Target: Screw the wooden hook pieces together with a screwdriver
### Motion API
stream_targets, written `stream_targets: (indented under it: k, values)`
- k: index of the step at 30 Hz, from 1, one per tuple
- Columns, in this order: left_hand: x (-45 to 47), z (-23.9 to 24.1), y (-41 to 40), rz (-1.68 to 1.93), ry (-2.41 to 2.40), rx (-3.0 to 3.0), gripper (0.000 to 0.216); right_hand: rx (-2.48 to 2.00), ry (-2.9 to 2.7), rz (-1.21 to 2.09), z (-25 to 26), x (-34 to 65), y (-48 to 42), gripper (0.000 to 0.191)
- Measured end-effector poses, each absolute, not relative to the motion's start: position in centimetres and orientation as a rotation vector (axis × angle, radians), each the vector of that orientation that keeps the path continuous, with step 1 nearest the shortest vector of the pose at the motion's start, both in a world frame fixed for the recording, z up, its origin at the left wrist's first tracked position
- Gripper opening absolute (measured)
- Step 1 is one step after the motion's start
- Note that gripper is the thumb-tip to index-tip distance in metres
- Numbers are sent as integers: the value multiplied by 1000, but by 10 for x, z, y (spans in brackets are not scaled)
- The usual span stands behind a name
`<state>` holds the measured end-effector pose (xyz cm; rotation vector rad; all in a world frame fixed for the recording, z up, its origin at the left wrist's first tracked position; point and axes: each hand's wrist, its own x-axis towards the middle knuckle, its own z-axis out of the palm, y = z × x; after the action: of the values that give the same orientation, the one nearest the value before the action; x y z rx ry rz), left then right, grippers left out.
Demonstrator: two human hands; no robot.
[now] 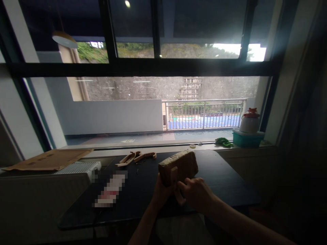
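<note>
Bare forearms (237, 217) reach to a block (187, 165) above the dark surface (222, 177), left hand (161, 193) clamped round its lower corner; the right hand (199, 193) is at a curved wooden piece (174, 173), grip unclear in shadow. A loosened left hold might let the wood skid. The block looks brown, rough-edged; wooden curves (127, 159) lie beyond.

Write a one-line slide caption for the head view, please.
Left hand holding a brown block, right hand at the wooden piece in front of it, over a dark table.
</note>
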<state>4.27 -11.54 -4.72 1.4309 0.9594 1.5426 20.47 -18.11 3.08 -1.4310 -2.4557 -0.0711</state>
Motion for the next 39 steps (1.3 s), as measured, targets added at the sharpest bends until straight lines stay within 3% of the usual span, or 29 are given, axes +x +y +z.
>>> stream_targets:
  k: [11,15,23,27,31,36,39]
  values:
    - [43,-49,-114,1559,960,1427,53,-1482,-2009,516,24,207,-168,22]
    - [42,-54,-112,1548,939,1427,56,-1414,-1975,655,26,213,-174,34]
    - [43,-49,-116,1537,912,1418,54,-1421,-2224,46,37,218,-189,18]
    - [43,-47,-118,1526,912,1418,55,-1473,-2244,19,41,217,-190,14]
    - [43,-47,-118,1533,912,1419,54,-1355,-2316,31,43,217,-197,16]
    - [42,-45,-118,1550,918,1416,52,-1238,-2533,-366,40,217,-200,21]
    - [42,-46,-116,1557,923,1411,52,-1215,-2531,-423,29,217,-196,29]
